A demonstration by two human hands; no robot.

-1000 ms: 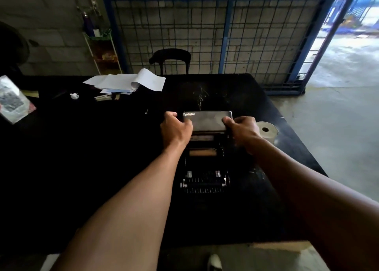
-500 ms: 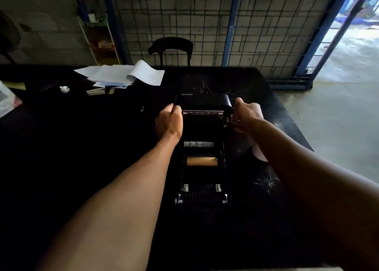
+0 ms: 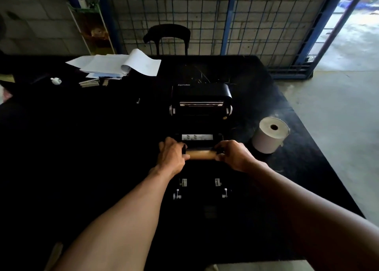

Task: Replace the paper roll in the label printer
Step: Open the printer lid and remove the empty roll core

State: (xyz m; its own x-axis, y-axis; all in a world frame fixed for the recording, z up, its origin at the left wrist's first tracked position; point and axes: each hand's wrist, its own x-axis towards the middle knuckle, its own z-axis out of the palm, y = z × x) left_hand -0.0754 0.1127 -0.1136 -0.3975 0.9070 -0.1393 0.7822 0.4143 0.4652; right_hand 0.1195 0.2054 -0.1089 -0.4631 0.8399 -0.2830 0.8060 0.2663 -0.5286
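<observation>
Moved from lid point(image 3: 202, 93) to cardboard core point(image 3: 200, 154), gripped by left hand point(image 3: 171, 157) and right hand point(image 3: 233, 156); fresh roll point(image 3: 269, 135) beside; papers point(image 3: 114, 64) behind.

Your path left of the printer point(image 3: 200, 147) lies bare, paper roll point(image 3: 269, 135) crowds its right, raised lid point(image 3: 202, 98) blocks behind.

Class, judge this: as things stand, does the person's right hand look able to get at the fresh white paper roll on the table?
Probably yes. The white paper roll stands in the open just right of the printer, nothing covering it. But the right hand grips the empty core and must release first.
</observation>
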